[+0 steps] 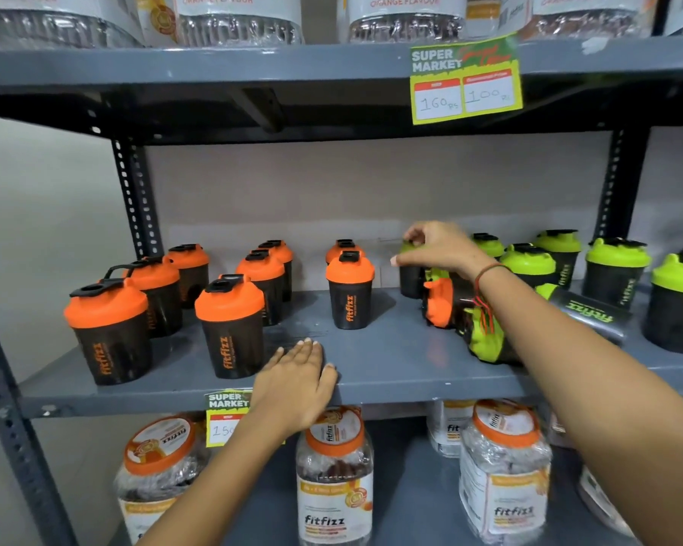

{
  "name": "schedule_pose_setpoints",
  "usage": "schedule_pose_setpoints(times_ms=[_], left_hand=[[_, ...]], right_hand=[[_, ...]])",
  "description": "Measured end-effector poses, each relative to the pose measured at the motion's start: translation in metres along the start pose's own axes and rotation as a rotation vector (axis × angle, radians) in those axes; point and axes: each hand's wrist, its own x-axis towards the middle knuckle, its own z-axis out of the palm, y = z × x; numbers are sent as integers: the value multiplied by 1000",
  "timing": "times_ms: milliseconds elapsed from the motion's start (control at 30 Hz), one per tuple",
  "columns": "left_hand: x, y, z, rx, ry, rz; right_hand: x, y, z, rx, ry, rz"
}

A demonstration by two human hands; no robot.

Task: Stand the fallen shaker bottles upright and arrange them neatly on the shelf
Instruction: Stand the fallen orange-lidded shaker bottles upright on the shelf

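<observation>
Black shaker bottles fill the grey middle shelf (391, 360). Several orange-lidded ones stand upright at the left and centre, such as one at the front (231, 329) and one in the middle (349, 293). Green-lidded ones stand at the right (614, 273). My right hand (438, 248) grips the lid of an upright green-lidded bottle (410, 283) at the back. Under my right forearm lie a fallen orange-lidded bottle (438, 299), a fallen green-lidded bottle (485, 340) and another green one (588, 311) on its side. My left hand (296, 382) rests flat on the shelf's front edge, holding nothing.
Large jars (334, 478) with orange lids stand on the shelf below, more jars on the shelf above. A price tag (466, 82) hangs from the upper shelf, another (225, 417) from the middle shelf's edge. Perforated metal uprights (135, 195) frame the shelf.
</observation>
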Motion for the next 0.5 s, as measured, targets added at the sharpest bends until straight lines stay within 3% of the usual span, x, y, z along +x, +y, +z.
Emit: schedule_pose_setpoints(times_ms=[167, 267, 500], left_hand=[[0, 1, 2, 1, 14, 3], [0, 2, 2, -3, 21, 6], [0, 4, 1, -7, 27, 15]], right_hand=[[-13, 13, -4, -571, -300, 126], [-17, 14, 2, -685, -436, 158], [-17, 7, 14, -828, -445, 213]])
